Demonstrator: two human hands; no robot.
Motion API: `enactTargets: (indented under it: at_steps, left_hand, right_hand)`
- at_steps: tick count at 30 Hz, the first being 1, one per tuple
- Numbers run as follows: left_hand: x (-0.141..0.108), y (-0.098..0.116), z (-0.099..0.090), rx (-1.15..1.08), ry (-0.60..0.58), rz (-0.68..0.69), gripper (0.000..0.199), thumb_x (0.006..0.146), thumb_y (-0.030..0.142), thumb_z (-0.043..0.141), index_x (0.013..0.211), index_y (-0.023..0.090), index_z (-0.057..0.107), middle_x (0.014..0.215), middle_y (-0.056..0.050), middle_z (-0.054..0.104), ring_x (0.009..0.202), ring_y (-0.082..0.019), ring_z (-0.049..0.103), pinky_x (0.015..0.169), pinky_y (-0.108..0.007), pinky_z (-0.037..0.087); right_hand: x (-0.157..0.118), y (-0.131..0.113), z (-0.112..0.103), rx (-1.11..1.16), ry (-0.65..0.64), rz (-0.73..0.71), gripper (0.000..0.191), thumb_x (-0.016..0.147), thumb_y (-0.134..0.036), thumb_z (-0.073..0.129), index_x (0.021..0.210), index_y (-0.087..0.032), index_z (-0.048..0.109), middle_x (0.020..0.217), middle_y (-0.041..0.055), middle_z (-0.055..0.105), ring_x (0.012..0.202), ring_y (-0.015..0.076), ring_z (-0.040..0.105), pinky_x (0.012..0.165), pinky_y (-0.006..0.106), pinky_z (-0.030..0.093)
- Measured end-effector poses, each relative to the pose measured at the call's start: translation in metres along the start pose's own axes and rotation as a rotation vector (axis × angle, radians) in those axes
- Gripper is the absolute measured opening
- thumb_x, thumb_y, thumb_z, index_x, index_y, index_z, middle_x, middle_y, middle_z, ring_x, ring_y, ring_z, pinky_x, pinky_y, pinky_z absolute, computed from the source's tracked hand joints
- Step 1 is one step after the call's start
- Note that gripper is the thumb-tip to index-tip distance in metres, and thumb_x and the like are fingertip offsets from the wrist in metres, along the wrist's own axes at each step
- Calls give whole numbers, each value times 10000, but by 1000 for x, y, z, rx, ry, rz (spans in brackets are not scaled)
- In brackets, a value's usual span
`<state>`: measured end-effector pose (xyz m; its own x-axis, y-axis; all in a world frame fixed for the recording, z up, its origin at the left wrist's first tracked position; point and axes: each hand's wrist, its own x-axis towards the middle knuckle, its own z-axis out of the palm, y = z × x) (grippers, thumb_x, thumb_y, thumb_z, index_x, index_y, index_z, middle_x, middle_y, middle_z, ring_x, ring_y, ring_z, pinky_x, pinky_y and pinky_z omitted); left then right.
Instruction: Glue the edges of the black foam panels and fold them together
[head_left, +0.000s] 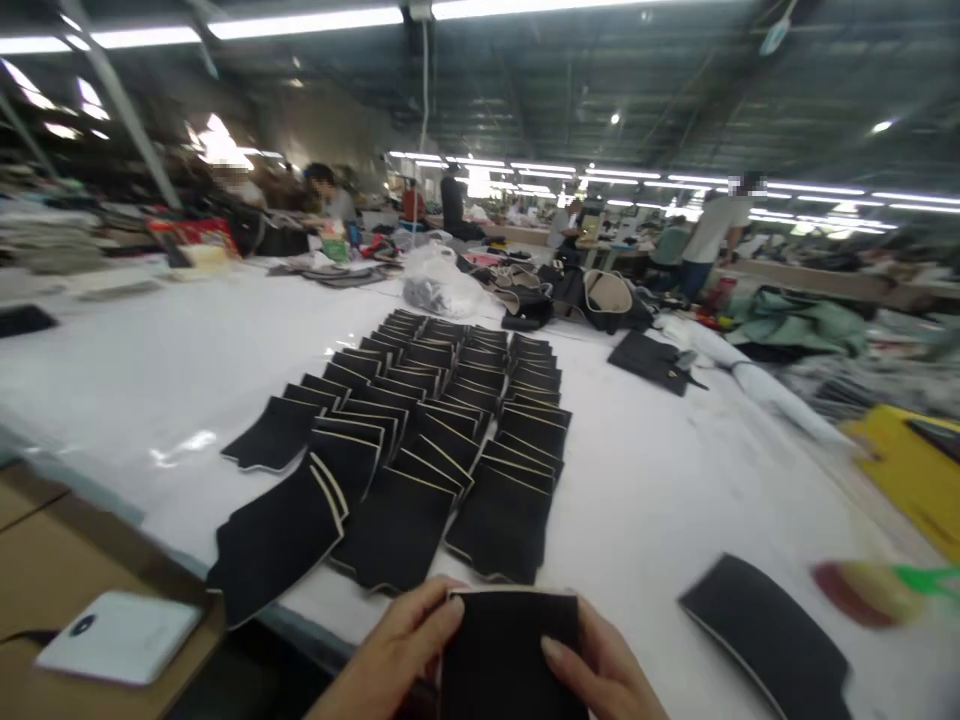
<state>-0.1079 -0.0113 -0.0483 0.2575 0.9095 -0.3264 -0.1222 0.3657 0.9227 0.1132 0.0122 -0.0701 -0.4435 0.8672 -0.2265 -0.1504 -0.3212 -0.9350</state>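
Between my two hands, at the near edge of the white table (pixel 630 470), is a black fabric panel (pixel 510 655) with a pale top edge. My left hand (pixel 405 645) grips its left side, thumb near the upper corner. On the right side, my right hand (pixel 600 665) pinches it with the thumb on the front face. Just beyond, overlapping rows of similar black panels (pixel 397 520) lie fanned out, their pale edges showing. One separate black panel (pixel 772 635) lies to the right of my right hand.
A blurred brush-like object with a green handle (pixel 922 578) is at the right. Cardboard boxes (pixel 90 560) with a white phone (pixel 120 635) stand at the left. Farther back are a clear plastic bag (pixel 439 280), black bags (pixel 607 295) and a yellow item (pixel 915 480). Several people work beyond.
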Motion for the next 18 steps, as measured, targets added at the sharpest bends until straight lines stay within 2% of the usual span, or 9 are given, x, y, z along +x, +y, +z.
enactTargets:
  at_steps: [3, 7, 11, 14, 16, 18]
  left_hand:
    - [15, 2, 1, 153, -82, -80, 512, 830, 638, 517, 882, 153, 672, 655, 16, 511, 622, -114, 431, 558, -216, 314]
    - [34, 1, 11, 331, -293, -144, 342, 779, 461, 617, 757, 123, 660, 632, 22, 505, 608, -102, 404, 546, -212, 282]
    - [44, 5, 20, 476, -351, -181, 262, 736, 361, 587, 650, 117, 632, 550, 45, 428, 545, -83, 342, 501, -211, 236]
    - [50, 9, 22, 448, -393, -252, 222, 685, 336, 588, 646, 121, 630, 500, 53, 416, 489, -77, 331, 469, -207, 234]
    - [52, 9, 22, 373, -393, -327, 196, 640, 320, 603, 620, 126, 617, 477, 50, 430, 469, -81, 359, 465, -202, 269]
    - [53, 7, 22, 294, -371, -383, 169, 603, 297, 618, 600, 128, 610, 473, 42, 459, 466, -85, 395, 478, -200, 311]
  right_hand:
    - [-19, -4, -5, -34, -37, 34, 346, 814, -480, 685, 974, -185, 601, 902, 26, 635, 873, 206, 597, 765, 279, 463]
    - [-35, 12, -5, 4, -74, 75, 335, 840, -459, 666, 984, -169, 581, 880, 13, 599, 815, 165, 540, 702, 245, 420]
    - [-41, 18, -12, -43, -92, 75, 314, 859, -444, 638, 981, -163, 570, 883, 17, 584, 807, 162, 512, 699, 252, 405]
    - [-43, 12, -20, -300, -35, 83, 212, 866, -368, 615, 929, -173, 559, 832, 10, 571, 764, 163, 504, 670, 261, 399]
    - [-43, 6, -22, -573, 54, -31, 173, 847, -255, 611, 1001, -199, 558, 912, 24, 575, 841, 185, 516, 750, 291, 418]
    - [-42, 0, -19, -805, 87, -211, 306, 831, -152, 591, 1120, -240, 544, 1085, 50, 546, 982, 209, 504, 870, 331, 410]
